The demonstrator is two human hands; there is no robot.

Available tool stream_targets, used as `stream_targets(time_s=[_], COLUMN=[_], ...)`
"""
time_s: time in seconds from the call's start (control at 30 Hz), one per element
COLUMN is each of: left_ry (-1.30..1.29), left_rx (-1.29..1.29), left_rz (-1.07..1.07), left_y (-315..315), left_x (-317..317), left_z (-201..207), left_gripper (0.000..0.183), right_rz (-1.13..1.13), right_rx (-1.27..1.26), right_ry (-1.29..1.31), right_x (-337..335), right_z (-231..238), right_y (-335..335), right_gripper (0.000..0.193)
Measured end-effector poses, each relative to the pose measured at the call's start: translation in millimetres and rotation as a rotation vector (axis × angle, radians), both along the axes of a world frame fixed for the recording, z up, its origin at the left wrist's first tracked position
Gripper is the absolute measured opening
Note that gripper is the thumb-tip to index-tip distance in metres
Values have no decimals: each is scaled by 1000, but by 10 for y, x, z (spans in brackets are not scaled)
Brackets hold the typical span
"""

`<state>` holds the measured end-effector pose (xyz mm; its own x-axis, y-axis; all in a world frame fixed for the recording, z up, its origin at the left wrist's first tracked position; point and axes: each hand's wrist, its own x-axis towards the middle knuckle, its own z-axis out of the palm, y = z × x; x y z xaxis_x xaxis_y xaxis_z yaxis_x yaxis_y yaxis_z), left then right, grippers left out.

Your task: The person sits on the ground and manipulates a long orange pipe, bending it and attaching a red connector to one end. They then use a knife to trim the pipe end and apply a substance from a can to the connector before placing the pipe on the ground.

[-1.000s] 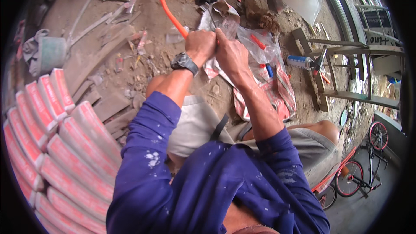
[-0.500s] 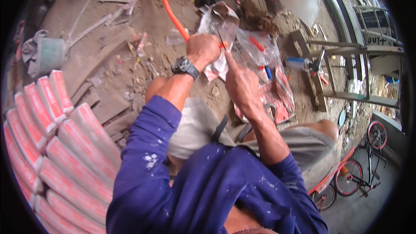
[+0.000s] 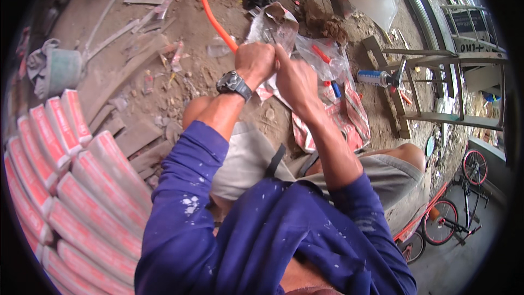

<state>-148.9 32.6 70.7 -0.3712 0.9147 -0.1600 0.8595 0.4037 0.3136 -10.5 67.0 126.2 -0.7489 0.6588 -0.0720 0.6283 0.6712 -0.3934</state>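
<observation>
My left hand (image 3: 255, 61), with a dark watch on its wrist, is closed around an orange tube (image 3: 212, 13). The tube curves away toward the far edge, and its near end is hidden in the grip. Right beside it, my right hand (image 3: 296, 83) is closed with its fingers against the left knuckles. What it holds, if anything, cannot be made out. Beyond both hands lies a crumpled plastic-and-paper sack (image 3: 281, 22). A clear plastic bag (image 3: 327, 60) with a red object sits to the right, near a small blue piece (image 3: 335, 89).
Red-and-white packed sacks (image 3: 93, 186) are stacked at left beside a greenish bucket (image 3: 63, 71). On the right are a blue-and-white canister (image 3: 374, 78) with a dark head, a ladder-like frame (image 3: 458, 120) and a bicycle (image 3: 464, 207). Wood scraps (image 3: 136, 136) litter the dirt.
My right hand has moved up and left against my left hand, and its extended index finger has curled in. The tube's orange end, visible before, is now covered.
</observation>
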Motion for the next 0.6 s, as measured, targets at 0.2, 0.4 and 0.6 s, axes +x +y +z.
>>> stream_targets(time_s=[0.2, 0.4, 0.6], left_ry=[-6, 3, -28], left_rx=[20, -17, -29], left_rz=[47, -24, 20], left_y=[-76, -6, -61], left_x=[-118, -28, -38], left_z=[-44, 5, -2], left_gripper=[31, 28, 26], right_rz=[48, 75, 66], right_rx=[-72, 60, 4], right_ry=[-104, 30, -23], right_x=[258, -115, 395], right_z=[217, -156, 104], right_y=[-274, 119, -260], right_gripper=[53, 51, 42])
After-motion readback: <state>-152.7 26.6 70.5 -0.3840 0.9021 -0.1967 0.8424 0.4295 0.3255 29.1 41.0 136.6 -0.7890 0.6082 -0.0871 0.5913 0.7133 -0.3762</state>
